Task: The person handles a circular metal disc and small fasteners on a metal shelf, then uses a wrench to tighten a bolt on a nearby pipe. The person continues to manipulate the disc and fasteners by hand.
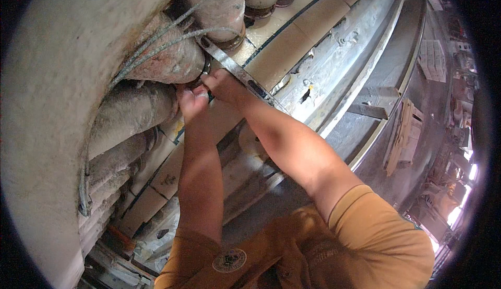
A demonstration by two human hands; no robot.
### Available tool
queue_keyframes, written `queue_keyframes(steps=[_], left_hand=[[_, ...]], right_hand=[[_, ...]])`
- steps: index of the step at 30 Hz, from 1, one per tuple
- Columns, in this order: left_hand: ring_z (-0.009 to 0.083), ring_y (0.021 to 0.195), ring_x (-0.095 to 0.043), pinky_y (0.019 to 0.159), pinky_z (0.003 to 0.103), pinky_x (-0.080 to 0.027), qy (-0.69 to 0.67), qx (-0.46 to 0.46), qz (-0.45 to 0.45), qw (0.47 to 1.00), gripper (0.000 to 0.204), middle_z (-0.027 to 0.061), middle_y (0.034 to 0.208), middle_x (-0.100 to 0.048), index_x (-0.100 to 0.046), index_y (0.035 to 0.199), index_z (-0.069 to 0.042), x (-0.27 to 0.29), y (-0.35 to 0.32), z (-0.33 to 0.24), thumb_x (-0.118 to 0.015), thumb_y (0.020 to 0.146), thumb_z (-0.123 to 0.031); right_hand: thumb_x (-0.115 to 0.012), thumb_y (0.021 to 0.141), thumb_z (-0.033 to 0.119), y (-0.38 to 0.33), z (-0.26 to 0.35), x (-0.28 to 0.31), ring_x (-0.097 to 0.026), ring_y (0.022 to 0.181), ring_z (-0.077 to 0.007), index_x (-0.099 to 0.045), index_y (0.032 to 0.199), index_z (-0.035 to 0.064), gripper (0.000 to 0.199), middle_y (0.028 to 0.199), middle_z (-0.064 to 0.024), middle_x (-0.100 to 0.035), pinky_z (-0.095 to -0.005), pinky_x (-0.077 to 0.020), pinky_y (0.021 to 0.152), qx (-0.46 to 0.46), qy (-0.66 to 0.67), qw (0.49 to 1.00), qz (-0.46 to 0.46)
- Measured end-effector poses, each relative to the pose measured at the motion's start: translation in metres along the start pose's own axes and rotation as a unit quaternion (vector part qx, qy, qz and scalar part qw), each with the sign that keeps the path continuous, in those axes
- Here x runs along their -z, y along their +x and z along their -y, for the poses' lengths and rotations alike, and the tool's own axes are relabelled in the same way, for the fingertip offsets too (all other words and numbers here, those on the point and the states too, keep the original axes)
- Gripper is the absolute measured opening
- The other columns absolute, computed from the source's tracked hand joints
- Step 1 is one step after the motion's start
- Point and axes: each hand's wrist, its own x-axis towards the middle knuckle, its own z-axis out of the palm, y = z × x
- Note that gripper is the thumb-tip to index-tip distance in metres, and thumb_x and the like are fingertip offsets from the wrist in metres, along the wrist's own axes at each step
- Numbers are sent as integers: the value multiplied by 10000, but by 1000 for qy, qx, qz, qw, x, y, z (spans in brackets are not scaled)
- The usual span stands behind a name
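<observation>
My left hand [193,100] and my right hand [224,84] are close together at the narrow lower end of a rounded, dusty grey-brown baluster-like piece [169,57]. The fingers of both are curled in and pressed near its dark rim [206,69]. What they pinch, if anything, is hidden or too small to name. A flat metal bar [229,63] with slots crosses just beyond my right hand and reaches over a tan tiled ledge [321,11]. Bent grey wires [156,43] loop over the rounded piece.
More rounded pieces [130,106] stand in a row along the ledge. A large pale curved surface [47,106] fills the left side. Beyond the ledge runs a rough whitish metal channel [334,54]. Wooden boards [404,132] lie on a lower level at the right.
</observation>
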Motion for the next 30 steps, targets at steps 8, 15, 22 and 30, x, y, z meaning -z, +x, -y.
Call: queue_keyframes(steps=[8, 15, 22, 30], left_hand=[[307, 1008, -597, 860, 440, -492, -46, 18, -98, 994, 377, 120, 1131, -618, -581, 1133, -37, -30, -17, -12, -555, 902, -334], [162, 1111, -499, 927, 279, -412, 472, -8, -20, 882, 385, 80, 1248, -511, -472, 1267, 1, -80, -65, -24, -526, 930, -179], [263, 1058, -513, 874, 356, -435, -162, 174, -82, 968, 431, 141, 1208, -532, -479, 1239, 7, -40, -28, -23, -587, 882, -209], [365, 1001, -524, 807, 433, -460, -356, 381, -6, 853, 460, 206, 1155, -560, -496, 1197, 14, -63, -29, -40, -644, 836, -228]], right_hand=[[-525, 856, 147, -5, 9, -10, -620, 736, -377, -612, 903, 27, 155, 711, -192, -596, -448, -491, 633, -86, 62, 994, 40], [-453, 933, 390, 6, 77, -14, -629, 868, -366, -633, 884, 54, 384, 859, -195, -660, -448, -478, 783, -496, 233, 834, -64], [-517, 901, 459, -20, 73, -1, -638, 840, -345, -637, 881, 56, 421, 854, -198, -653, -451, -476, 787, -441, 257, 859, -42], [-650, 814, 328, 9, 48, 47, -625, 834, -372, -613, 939, 52, 306, 863, -206, -641, -455, -480, 757, -391, 299, 869, -51]])
